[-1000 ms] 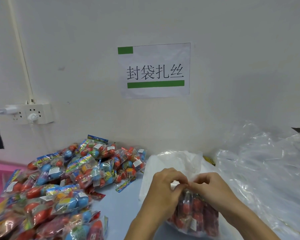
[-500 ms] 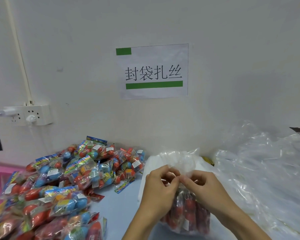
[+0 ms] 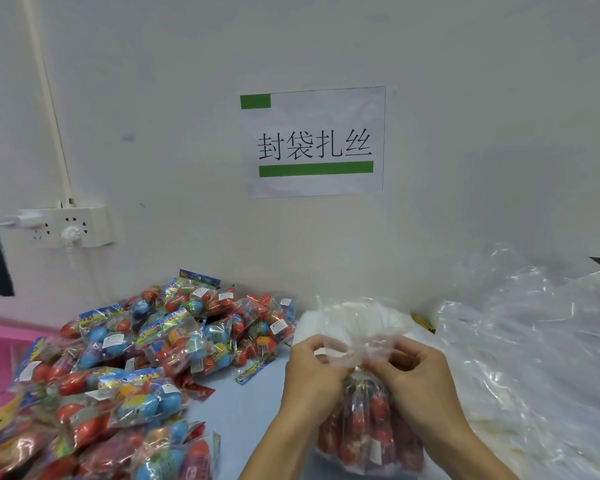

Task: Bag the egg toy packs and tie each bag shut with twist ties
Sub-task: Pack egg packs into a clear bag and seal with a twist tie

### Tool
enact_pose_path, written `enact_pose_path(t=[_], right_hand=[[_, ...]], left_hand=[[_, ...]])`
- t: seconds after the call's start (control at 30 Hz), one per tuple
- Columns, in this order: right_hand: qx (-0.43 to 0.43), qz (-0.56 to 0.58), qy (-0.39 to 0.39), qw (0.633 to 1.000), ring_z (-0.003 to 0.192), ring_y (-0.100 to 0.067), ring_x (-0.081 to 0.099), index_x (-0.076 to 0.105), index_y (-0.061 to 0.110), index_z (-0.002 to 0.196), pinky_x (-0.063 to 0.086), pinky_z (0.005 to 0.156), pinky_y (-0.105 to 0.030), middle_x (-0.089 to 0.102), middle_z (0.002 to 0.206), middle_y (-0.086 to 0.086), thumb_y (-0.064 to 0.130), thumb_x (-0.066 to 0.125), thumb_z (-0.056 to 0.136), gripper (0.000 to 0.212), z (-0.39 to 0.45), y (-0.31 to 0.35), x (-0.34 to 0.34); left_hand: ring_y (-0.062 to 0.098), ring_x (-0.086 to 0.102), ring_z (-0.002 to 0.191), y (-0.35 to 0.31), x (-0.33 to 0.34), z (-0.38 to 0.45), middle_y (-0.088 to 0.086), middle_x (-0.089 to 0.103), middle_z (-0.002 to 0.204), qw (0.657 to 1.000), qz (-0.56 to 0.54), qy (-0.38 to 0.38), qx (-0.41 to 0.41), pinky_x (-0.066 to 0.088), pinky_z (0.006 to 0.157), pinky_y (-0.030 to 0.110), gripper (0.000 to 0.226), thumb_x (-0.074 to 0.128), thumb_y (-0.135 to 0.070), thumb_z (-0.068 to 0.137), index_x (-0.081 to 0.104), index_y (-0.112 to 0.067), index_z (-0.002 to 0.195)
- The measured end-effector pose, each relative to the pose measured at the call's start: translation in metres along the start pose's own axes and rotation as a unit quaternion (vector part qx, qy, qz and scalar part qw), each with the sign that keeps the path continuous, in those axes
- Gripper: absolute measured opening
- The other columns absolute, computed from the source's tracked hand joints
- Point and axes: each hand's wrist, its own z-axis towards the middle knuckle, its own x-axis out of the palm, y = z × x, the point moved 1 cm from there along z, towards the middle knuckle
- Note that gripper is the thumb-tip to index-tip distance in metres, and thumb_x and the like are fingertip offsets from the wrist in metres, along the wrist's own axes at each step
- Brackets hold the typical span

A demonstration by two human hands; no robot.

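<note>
A clear plastic bag (image 3: pixel 368 431) filled with red egg toy packs stands on the table in front of me. Its gathered neck (image 3: pixel 357 341) fans out above my fingers. My left hand (image 3: pixel 312 372) pinches the neck from the left. My right hand (image 3: pixel 416 375) pinches it from the right, fingers curled at the same spot. Something small and yellowish shows between my fingertips; whether it is a twist tie I cannot tell. A big heap of loose egg toy packs (image 3: pixel 129 368), red and blue eggs in printed wrappers, lies to the left.
A pile of clear plastic bags (image 3: pixel 534 341) covers the right side. A white stack (image 3: pixel 312 323) lies behind the bag. The wall carries a paper sign (image 3: pixel 314 142) and a power strip (image 3: pixel 66 226). A pink edge (image 3: pixel 0 330) shows far left.
The bag's neck has risen and fanned out above my fingers. Both hands have shifted slightly as they work at the neck.
</note>
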Motion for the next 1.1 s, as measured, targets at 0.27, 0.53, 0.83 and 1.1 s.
enact_pose_path(t=[0.27,0.53,0.83,1.1], right_hand=[[-0.014,0.01,-0.022,1.0,0.078,-0.014,0.076,0.079,0.031,0.08,0.057,0.066,-0.02,0.078,0.081,0.001,0.003,0.078,0.082,0.029,0.003,-0.001,-0.007],[-0.049,-0.042,-0.011,0.998,0.076,-0.02,0.074,0.079,0.027,0.078,0.061,0.07,-0.033,0.077,0.077,-0.001,-0.003,0.075,0.082,0.03,0.004,-0.001,-0.01],[-0.104,-0.09,-0.041,0.99,0.072,-0.018,0.07,0.076,0.036,0.079,0.058,0.067,-0.036,0.075,0.075,0.005,-0.003,0.073,0.084,0.04,0.007,-0.001,-0.011],[-0.122,-0.095,-0.021,0.988,0.067,-0.017,0.066,0.074,0.032,0.079,0.05,0.056,-0.028,0.073,0.073,0.004,-0.002,0.07,0.087,0.035,0.009,-0.001,-0.009]], left_hand=[[0.011,0.071,0.082,-0.002,0.0,0.0,-0.008,0.077,0.083,0.981,0.118,0.099,0.115,0.057,0.075,0.025,0.013,0.069,-0.025,0.093,0.081,-0.023,0.089],[0.008,0.061,0.087,-0.004,0.001,-0.001,-0.009,0.063,0.089,0.922,0.284,0.081,0.252,0.054,0.081,0.022,0.013,0.062,-0.018,0.094,0.074,-0.018,0.09],[0.019,0.046,0.103,-0.012,0.004,-0.01,0.002,0.058,0.107,0.803,0.447,0.031,0.393,0.036,0.08,0.028,0.019,0.05,-0.015,0.102,0.067,-0.016,0.11],[0.023,0.055,0.084,-0.01,0.005,-0.011,0.003,0.056,0.094,0.776,0.447,0.018,0.444,0.052,0.068,0.035,0.011,0.07,-0.009,0.082,0.065,-0.015,0.089]])
